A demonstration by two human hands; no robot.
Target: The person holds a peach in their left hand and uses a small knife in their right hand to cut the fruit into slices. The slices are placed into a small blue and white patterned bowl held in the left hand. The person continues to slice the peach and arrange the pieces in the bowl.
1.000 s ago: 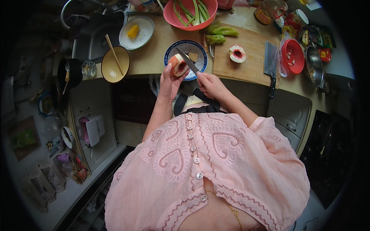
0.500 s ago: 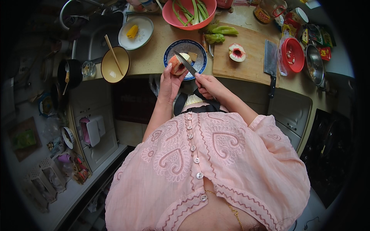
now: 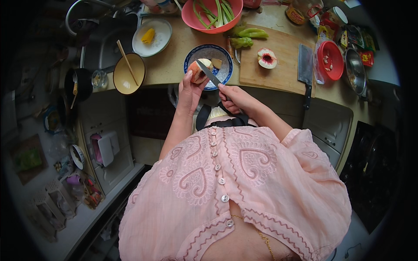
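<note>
A partly cut peach [image 3: 197,74], red-skinned with a dark red hollow, is gripped in my left hand [image 3: 190,92] over the near left side of a blue-rimmed bowl [image 3: 230,71]. My right hand [image 3: 237,99] is closed round the handle of a small knife [image 3: 210,75]. Its dark blade slants up and left, the tip against the pale cut flesh of the peach. Pale pieces [image 3: 216,64] lie in the bowl. Right of it, a halved peach [image 3: 267,58], cut face up with a red centre, rests on the wooden cutting board [image 3: 278,79].
Green peppers [image 3: 252,33] lie on the board's far edge, and a cleaver [image 3: 305,65] on its right, handle overhanging the counter. A pink basin [image 3: 211,29] holds green stalks. Leftward stand a yellow bowl [image 3: 124,80] with chopsticks and a white plate [image 3: 163,41]. A red bowl [image 3: 332,73] is at right.
The knife blade has swung a little and its tip now sits lower, closer to the peach's cut face. Both hands have shifted slightly left, still holding the peach and the knife.
</note>
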